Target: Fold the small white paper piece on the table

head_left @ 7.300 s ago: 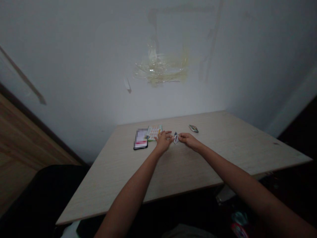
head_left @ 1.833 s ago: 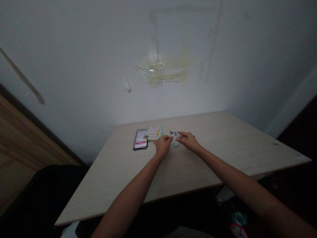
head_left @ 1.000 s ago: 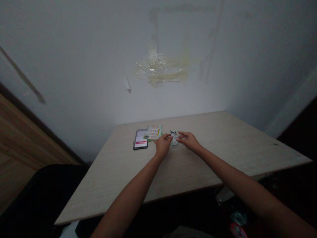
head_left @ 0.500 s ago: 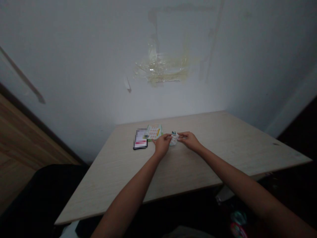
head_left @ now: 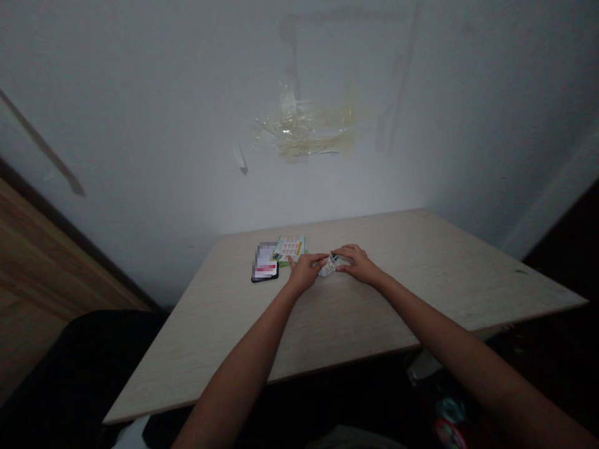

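A small, whitish printed sheet of paper [head_left: 329,267] with dark blue patches near its top edge lies low over the table, between my two hands. My left hand [head_left: 306,271] grips its left side, fingers stretched along the top edge and thumb pointing out toward the booklets. From the right, my right hand [head_left: 359,263] holds the other side between bent fingers and thumb. The fingers cover parts of the paper, and its folds are too small to make out. Left of my left hand lies a printed green-and-white booklet [head_left: 291,245], partly over a phone-like dark-edged device [head_left: 265,272].
The pale wooden table [head_left: 224,324] stands against a grey wall [head_left: 187,125] with yellowed tape [head_left: 304,131] stuck on it. A black chair-like shape [head_left: 93,355] is at the left. Below the table's right front edge, a red round item [head_left: 450,433] shows dimly.
The paper has gone from bunched and upright to flatter and tilted, with its printing showing. My fingers have spread along its top edge. The booklet has shifted slightly left over the device.
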Demonstrator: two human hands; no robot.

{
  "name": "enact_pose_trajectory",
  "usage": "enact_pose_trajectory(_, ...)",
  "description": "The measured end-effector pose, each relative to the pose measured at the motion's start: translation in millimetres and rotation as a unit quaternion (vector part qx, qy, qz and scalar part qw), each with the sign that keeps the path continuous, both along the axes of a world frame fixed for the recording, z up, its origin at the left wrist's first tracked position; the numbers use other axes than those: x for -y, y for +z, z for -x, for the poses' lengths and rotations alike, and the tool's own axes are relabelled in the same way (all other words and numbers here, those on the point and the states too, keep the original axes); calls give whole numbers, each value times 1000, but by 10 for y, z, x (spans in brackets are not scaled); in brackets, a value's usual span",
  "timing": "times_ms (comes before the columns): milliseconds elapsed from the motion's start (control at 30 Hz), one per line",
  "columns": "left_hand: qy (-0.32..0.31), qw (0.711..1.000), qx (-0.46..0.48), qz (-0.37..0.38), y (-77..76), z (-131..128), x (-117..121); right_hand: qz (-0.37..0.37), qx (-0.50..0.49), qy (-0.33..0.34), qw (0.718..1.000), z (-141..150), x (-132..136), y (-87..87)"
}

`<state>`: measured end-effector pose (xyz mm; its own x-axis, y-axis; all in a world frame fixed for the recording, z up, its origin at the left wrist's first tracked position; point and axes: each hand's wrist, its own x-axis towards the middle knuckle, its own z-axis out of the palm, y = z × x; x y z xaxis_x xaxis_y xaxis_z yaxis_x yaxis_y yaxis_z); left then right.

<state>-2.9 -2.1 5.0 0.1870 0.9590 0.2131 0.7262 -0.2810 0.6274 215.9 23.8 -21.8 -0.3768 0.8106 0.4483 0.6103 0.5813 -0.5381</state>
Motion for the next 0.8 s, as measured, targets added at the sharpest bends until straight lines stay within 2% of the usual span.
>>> enact_pose_trajectory(167, 11, 999, -18, -48, 18, 103, 12, -15, 5, -13, 1000, -41, -12, 2)
enact_pose_trajectory(400, -12, 995, -80, -61, 64, 171, 53, -15, 7, -17, 1000, -61, -26, 4)
enact_pose_trajectory(800, -8, 994, -92, -64, 59, 134, 50, -8, 22, -3, 1000, -52, -28, 24)
